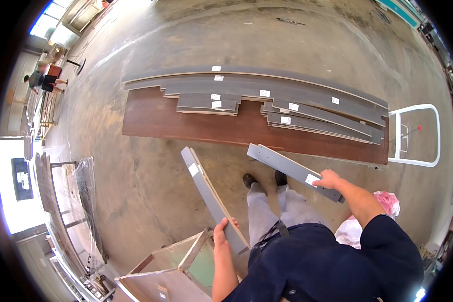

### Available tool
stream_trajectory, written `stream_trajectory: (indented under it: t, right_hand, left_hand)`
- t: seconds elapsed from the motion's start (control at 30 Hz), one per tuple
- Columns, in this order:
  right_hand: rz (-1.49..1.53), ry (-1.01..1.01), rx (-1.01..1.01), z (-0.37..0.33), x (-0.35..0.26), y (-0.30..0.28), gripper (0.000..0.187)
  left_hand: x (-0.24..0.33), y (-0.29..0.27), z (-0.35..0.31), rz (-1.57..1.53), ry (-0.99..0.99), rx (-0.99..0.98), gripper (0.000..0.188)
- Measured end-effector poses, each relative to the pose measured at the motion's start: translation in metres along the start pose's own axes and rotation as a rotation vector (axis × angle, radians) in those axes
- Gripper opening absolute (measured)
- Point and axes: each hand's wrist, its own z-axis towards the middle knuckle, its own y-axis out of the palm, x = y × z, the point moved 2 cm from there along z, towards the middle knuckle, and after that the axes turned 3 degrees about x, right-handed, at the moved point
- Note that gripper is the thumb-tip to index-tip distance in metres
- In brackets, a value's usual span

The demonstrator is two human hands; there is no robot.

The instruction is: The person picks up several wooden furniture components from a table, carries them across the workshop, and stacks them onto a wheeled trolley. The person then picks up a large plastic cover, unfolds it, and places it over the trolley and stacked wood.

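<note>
My left hand (223, 230) is closed round the lower part of a bundle of narrow grey boards (206, 186), which slants up and away with a white label near its far end. In my right hand (330, 180) is another stack of grey boards (287, 165), gripped near its right end beside a white label. Its far left end hangs close to the near edge of a long brown platform (156, 113). On that platform lie long grey boards (196, 84), a short grey stack (206, 104) and a medium stack of grey boards (317, 121), all with white labels.
The platform has a white tubular handle (435, 136) at its right end. A wooden crate (158, 277) stands near my left arm, and a pink-and-white bag (350, 231) lies to my right. A plastic-wrapped rack (85, 201) is at left. Further off are another person (43, 80) and a fan (57, 52).
</note>
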Motion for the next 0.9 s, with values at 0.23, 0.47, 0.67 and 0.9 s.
stream_trajectory:
  t: [0.23, 0.47, 0.67, 0.9]
  right_hand:
    - [0.051, -0.087, -0.017, 0.055, -0.044, -0.009, 0.057]
    - [0.102, -0.289, -0.016, 0.191, -0.168, -0.011, 0.054]
    - [0.169, -0.407, 0.02, 0.327, -0.265, 0.005, 0.051]
    - [0.137, -0.4, 0.625, 0.387, -0.286, 0.005, 0.058]
  left_hand:
    - [0.007, 0.03, 0.042, 0.043, 0.091, 0.018, 0.024]
    - [0.035, 0.015, 0.09, 0.029, 0.165, 0.144, 0.02]
    - [0.056, 0.002, 0.138, 0.087, 0.15, 0.235, 0.024]
    - [0.062, 0.017, 0.185, 0.09, 0.121, 0.235, 0.026]
